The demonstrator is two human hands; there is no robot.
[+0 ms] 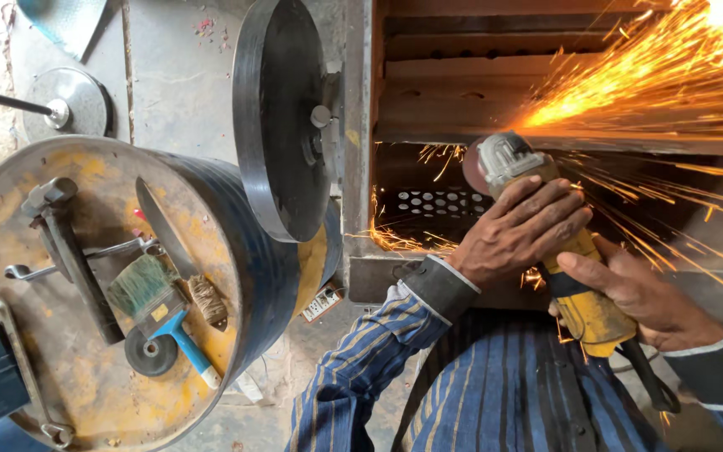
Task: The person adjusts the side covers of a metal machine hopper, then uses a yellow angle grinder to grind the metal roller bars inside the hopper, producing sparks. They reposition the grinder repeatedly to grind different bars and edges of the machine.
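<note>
Yellow angle grinder (583, 301) held in both hands against the metal frame (546, 138); sparks (654, 75) spray up and right. Left hand (519, 230): fingers wrapped fully over the body just behind the grey gear head. Right hand (642, 293): fingers closed round the rear handle, cable trailing below. Judged heavy, rigid and vibrating, so best gripped at body and handle, clear of the disc. Drum (269, 285) lid carries a brush (156, 305), wrenches (85, 259), a knife (165, 230) and a spare disc (151, 351) near its right edge.
</note>
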